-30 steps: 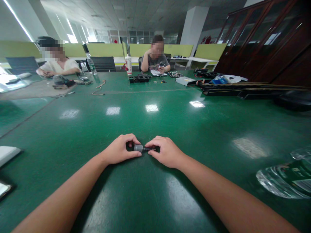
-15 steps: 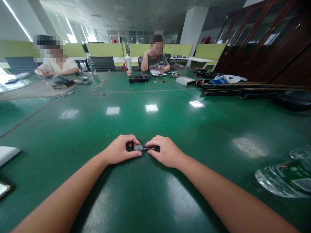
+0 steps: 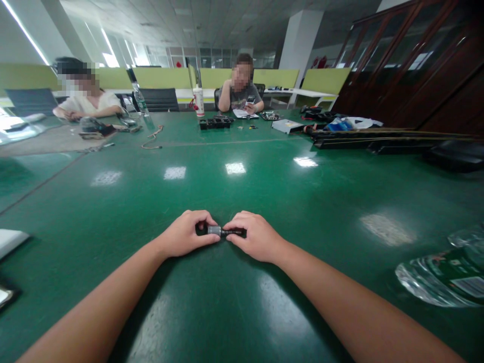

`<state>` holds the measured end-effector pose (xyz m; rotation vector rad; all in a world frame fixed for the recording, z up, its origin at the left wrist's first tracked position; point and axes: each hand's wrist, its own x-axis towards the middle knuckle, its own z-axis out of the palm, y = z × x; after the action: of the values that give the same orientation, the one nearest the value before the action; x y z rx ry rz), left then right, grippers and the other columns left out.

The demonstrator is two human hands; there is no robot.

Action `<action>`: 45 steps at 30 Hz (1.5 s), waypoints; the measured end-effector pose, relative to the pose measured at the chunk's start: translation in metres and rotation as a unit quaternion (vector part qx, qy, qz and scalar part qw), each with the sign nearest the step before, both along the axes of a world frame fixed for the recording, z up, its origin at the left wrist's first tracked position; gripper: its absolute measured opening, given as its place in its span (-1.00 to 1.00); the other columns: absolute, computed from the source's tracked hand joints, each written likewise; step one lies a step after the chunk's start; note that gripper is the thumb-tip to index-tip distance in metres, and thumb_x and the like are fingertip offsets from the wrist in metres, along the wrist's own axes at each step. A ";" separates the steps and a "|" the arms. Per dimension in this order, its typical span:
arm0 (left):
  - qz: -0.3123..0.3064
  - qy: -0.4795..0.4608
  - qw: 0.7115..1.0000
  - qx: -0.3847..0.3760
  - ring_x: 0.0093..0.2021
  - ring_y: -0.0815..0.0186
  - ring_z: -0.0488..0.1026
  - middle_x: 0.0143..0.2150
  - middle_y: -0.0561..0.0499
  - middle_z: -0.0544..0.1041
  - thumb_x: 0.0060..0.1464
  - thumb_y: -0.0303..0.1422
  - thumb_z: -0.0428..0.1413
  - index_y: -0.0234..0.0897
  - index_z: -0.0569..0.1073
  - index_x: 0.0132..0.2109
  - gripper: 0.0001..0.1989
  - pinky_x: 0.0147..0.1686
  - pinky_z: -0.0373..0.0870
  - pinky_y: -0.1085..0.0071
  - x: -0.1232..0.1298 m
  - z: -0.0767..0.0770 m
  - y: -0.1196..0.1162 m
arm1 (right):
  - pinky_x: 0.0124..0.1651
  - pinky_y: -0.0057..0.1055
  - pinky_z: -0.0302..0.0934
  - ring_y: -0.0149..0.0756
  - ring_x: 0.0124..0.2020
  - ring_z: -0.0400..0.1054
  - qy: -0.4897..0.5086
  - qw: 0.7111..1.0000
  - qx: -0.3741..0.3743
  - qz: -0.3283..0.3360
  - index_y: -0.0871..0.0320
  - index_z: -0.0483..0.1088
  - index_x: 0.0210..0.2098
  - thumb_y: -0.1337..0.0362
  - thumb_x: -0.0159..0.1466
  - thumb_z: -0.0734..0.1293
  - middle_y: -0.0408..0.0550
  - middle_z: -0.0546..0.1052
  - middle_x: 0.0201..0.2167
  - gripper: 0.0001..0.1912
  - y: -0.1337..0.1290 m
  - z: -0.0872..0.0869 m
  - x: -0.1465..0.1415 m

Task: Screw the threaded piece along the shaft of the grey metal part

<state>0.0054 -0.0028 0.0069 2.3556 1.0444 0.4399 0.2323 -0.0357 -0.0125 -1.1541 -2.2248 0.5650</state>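
Well left of the clear bottle (image 3: 440, 280) on the green table (image 3: 242, 194), the left hand (image 3: 181, 234) grasps a small metal cylinder (image 3: 214, 230) while the right hand (image 3: 260, 237) pinches its thin shaft (image 3: 235, 232)

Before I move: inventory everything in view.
part: 1, grey and black, lower centre
table: 1, green, across view
bottles: 2, clear, right edge and far left
flask: 1, white and red, far centre
cable: 1, tan, far left
module: 1, black, far centre
box: 1, silver, far right
bars: several, black, right
phone: 1, colour unclear, far centre
people: 2, white and grey tops, far side
cabinet: 1, brown, right
partitions: several, lime, back
chairs: several, dark, back
pillar: 1, white, back
edge items: 2, pale, left edge
small clutter: uncounted, mixed, far side
left grip: 1, bare, on part
right grip: 1, bare, on part
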 end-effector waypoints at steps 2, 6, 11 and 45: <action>-0.002 0.002 1.000 -0.002 -0.35 0.32 0.43 -0.31 0.04 0.57 0.09 -0.18 0.22 -0.25 0.54 -0.19 -0.76 -0.31 0.27 0.43 0.000 0.000 0.000 | -0.10 -0.34 0.23 -0.28 -0.21 0.38 -0.001 1.000 0.000 -0.001 0.12 0.56 -0.20 0.38 0.21 0.42 -0.06 0.58 -0.29 -0.84 0.000 0.000 0.000; -0.002 0.006 1.000 -0.002 -0.35 0.32 0.42 -0.32 0.04 0.56 0.09 -0.18 0.22 -0.26 0.54 -0.19 -0.76 -0.31 0.26 0.44 0.000 0.000 0.000 | -0.14 -0.36 0.22 -0.30 -0.25 0.37 -0.001 1.000 0.004 0.002 0.14 0.57 -0.22 0.40 0.20 0.42 -0.07 0.57 -0.32 -0.85 0.001 0.001 0.001; -0.005 0.006 1.000 -0.002 -0.35 0.33 0.42 -0.32 0.04 0.56 0.10 -0.17 0.21 -0.26 0.53 -0.21 -0.76 -0.31 0.26 0.44 0.001 0.001 0.000 | -0.16 -0.37 0.21 -0.30 -0.27 0.36 0.002 1.000 0.010 0.002 0.16 0.57 -0.24 0.42 0.18 0.42 -0.08 0.56 -0.35 -0.85 0.000 0.002 0.003; 0.002 0.002 1.000 0.001 -0.32 0.30 0.43 -0.31 0.03 0.56 0.10 -0.10 0.20 -0.24 0.54 -0.21 -0.71 -0.31 0.29 0.44 -0.001 -0.003 0.002 | -0.21 -0.40 0.18 -0.33 -0.32 0.35 -0.011 1.000 0.010 -0.021 0.13 0.55 -0.33 0.38 0.16 0.45 -0.12 0.54 -0.40 -0.93 0.003 0.003 0.010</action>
<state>0.0039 -0.0009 0.0041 2.3571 1.0507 0.4370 0.2419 -0.0331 -0.0091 -1.1993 -2.2153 0.5140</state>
